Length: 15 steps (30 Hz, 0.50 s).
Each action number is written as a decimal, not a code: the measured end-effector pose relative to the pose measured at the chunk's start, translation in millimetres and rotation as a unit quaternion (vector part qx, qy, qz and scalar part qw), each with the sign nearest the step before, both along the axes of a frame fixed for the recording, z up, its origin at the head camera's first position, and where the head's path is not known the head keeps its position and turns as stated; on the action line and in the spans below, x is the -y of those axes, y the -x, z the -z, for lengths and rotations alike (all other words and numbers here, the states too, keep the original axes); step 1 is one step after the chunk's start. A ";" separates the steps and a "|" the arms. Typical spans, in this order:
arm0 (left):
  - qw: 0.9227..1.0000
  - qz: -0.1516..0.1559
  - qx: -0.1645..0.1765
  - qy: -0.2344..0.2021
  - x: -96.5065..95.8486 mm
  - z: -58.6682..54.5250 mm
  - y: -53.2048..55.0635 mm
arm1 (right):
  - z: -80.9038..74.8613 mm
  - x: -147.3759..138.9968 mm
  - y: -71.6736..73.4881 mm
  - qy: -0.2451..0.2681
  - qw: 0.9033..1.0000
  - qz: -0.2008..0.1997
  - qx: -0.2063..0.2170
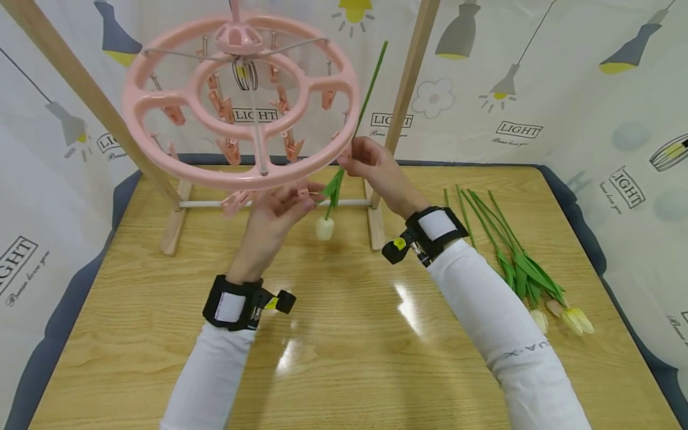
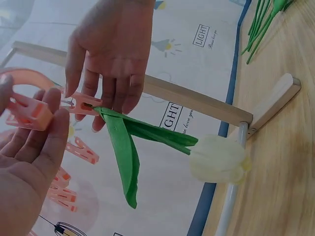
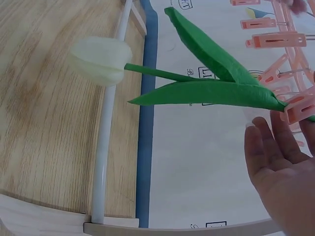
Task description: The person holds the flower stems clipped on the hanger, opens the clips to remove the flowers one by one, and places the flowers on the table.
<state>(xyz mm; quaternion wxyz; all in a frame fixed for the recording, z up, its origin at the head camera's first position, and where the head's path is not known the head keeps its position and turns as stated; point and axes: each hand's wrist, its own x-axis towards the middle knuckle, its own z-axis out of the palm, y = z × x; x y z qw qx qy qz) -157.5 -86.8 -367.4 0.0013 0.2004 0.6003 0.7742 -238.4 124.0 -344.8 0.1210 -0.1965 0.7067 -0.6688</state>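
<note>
A white tulip (image 1: 325, 229) with green leaves hangs head down, its stem in the jaws of a pink clothespin (image 2: 83, 104) on the round pink hanger (image 1: 242, 179). The right hand (image 1: 373, 170) pinches this clothespin between thumb and fingers; in the right wrist view, its fingers lie behind the clothespin (image 3: 300, 107). Just under the hanger's near rim, the left hand (image 1: 274, 218) holds another pink clothespin (image 2: 32, 113) between thumb and fingers. The tulip's green stem (image 1: 373, 83) rises past the hanger's right side.
Several tulips (image 1: 516, 263) lie on the wooden table (image 1: 344, 358) at the right. A wooden stand (image 1: 411, 71) with a white crossbar (image 1: 209, 204) frames the hanger. More pink clothespins (image 1: 231, 149) dangle beneath it. Patterned cloth (image 1: 484, 101) surrounds the table.
</note>
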 end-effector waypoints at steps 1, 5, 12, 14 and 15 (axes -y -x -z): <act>1.000 0.000 -0.002 0.003 0.2 -1.1 -1.3 | -0.1 0.0 -0.1 -0.001 1.000 -0.001 0.000; 1.000 -0.002 -0.011 0.012 1.8 -5.9 -7.9 | -3.2 0.6 -0.9 0.012 1.000 -0.001 -0.008; 0.999 0.003 -0.045 -0.016 6.3 -10.7 -15.9 | -13.5 2.6 -0.7 0.037 0.999 -0.019 -0.031; 0.998 -0.005 -0.056 -0.020 7.2 -11.7 -16.1 | -15.0 3.8 -1.4 0.042 0.998 -0.026 -0.034; 0.998 -0.008 -0.059 -0.022 7.7 -11.6 -15.7 | -15.5 4.5 -1.9 0.042 0.998 -0.030 -0.035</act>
